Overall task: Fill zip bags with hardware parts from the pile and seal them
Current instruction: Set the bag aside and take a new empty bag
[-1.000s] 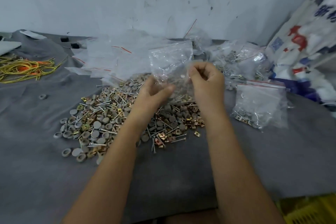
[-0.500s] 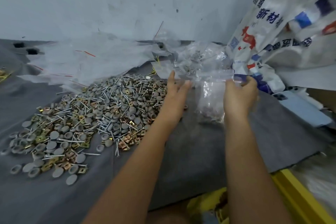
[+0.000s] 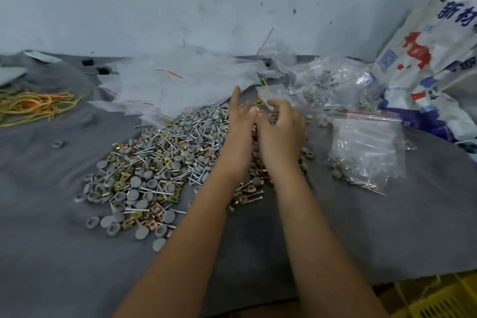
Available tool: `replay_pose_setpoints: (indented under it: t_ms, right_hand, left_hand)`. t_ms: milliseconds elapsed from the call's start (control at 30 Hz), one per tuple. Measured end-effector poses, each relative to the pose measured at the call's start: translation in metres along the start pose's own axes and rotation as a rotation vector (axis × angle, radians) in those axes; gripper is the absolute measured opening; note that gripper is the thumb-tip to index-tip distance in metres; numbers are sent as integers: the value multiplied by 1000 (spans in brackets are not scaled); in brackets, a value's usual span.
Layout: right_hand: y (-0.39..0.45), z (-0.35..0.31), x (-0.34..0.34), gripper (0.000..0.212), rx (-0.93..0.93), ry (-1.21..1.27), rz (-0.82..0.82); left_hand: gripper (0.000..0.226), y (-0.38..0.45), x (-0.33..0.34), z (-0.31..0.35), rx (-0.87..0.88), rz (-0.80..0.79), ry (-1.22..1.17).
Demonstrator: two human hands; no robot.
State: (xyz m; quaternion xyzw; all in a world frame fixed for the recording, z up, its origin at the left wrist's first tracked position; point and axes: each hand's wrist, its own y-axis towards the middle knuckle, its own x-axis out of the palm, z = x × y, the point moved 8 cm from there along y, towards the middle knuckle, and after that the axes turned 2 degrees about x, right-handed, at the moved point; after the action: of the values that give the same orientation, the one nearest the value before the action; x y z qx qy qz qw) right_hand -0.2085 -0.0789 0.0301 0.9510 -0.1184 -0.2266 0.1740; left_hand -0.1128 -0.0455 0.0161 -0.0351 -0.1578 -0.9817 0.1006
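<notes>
Both hands, left hand point(image 3: 238, 121) open, right hand point(image 3: 281, 124) curled and empty-looking, hover over the hardware pile point(image 3: 160, 162).

Two bare forearms, no sleeves, watch or rings visible, end in the left hand point(image 3: 238, 134) and right hand point(image 3: 281, 131), fingers blurred.

One head-worn view looks forward and down, close over the grey cloth point(image 3: 51, 253) (wall behind).

Yellow and orange cords point(image 3: 33, 106) lie tangled at the grey cloth's point(image 3: 51, 253) left edge; a printed sack point(image 3: 436, 59) leans at its right edge.
</notes>
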Motion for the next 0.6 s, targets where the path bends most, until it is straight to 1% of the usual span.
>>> replay_pose_setpoints:
  t_ms: [100,233,333,400,500,600]
  right_hand:
    - [-5,-25,49,25,-121,-58,-125]
    - [13,-39,93,35,-257,-286,-226]
    - [36,-29,116,46,-205,-469,-307]
    - [49,-19,130,51,-136,-567,-383]
    - [63,-11,146,50,-63,-579,-486]
    - [68,-14,155,50,-85,-600,-512]
  left_hand:
    - [51,5,-43,4,-35,68,-16]
    - [51,13,-107,11,7,254,19]
    - [50,18,-142,4,6,364,-2]
    - [48,19,-153,-3,-1,391,2]
    - [47,18,-156,-16,-27,387,-2]
    - [46,18,-157,-19,-35,375,1]
